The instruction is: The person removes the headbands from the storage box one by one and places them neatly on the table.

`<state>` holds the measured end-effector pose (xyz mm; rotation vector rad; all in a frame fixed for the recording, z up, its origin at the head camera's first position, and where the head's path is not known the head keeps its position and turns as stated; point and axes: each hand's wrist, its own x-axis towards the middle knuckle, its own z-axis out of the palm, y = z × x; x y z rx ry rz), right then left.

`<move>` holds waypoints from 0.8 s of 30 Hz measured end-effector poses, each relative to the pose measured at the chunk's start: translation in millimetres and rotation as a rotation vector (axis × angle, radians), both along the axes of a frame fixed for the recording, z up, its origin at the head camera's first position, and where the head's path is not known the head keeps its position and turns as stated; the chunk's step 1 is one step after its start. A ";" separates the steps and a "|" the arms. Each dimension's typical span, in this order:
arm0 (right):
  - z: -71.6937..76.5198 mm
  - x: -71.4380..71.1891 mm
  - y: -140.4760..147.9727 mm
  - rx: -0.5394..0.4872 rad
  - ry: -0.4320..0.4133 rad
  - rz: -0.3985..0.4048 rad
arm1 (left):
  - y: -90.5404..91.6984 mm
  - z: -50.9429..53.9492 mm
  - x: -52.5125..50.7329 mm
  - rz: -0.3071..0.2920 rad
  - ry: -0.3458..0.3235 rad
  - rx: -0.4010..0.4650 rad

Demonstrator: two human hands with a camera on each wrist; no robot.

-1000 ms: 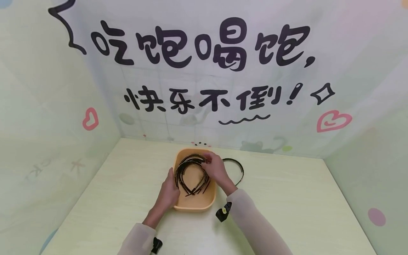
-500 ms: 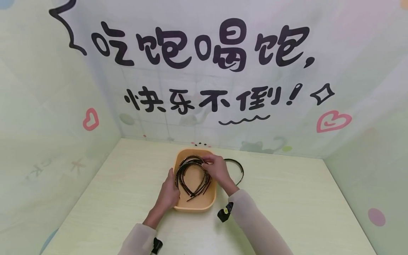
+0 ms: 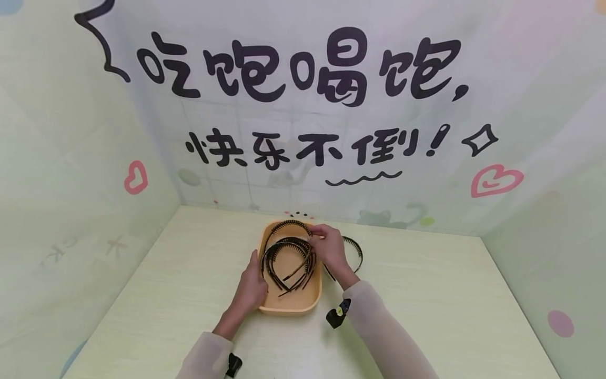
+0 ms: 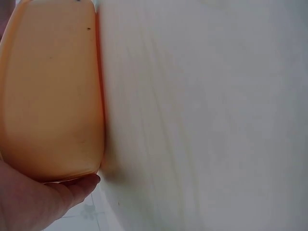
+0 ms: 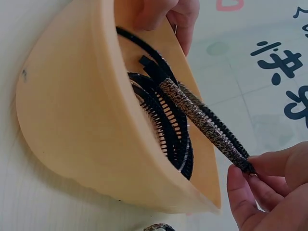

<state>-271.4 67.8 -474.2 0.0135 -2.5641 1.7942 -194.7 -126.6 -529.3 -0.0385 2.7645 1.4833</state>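
Note:
An orange plastic basket stands on the table, with several black toothed headbands overlapping inside it. My left hand grips the basket's left wall, thumb over the rim; in the left wrist view its fingers lie against the outside. At the far right rim, my right hand pinches a headband with a speckled glittery band between thumb and fingers. That headband is raised at an angle, its far end over the other headbands. One more headband lies on the table right of the basket, partly behind my right wrist.
The pale table runs back to a printed cloth wall close behind the basket. Similar cloth walls stand at left and right. A black wrist strap hangs below the right sleeve.
My right hand has moved slightly right and up, drawing one headband apart from the pile toward the basket's back rim. The left hand and basket stay in place.

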 end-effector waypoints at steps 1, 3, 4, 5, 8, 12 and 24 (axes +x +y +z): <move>-0.1 -0.8 1.1 -0.005 0.001 -0.009 | -0.1 -0.1 -0.1 0.001 -0.001 -0.002; 0.1 -2.0 3.1 -0.016 0.000 -0.027 | -0.2 -0.4 -0.3 0.004 0.003 -0.007; -0.2 -2.8 4.3 -0.026 0.001 -0.031 | -0.1 -0.6 -0.3 0.005 0.006 -0.008; -0.1 -3.3 5.5 -0.040 -0.001 -0.034 | 0.0 -0.6 -0.5 0.007 0.007 -0.007; 0.5 -4.9 9.0 -0.079 -0.015 -0.038 | -0.1 -0.2 -0.6 0.009 0.004 -0.008; 2.1 -5.5 12.7 -0.121 -0.037 -0.047 | -0.9 0.5 -0.8 0.013 -0.014 -0.004; 3.7 -6.4 15.7 -0.201 -0.066 -0.079 | -0.6 -0.3 -0.7 0.012 -0.023 0.011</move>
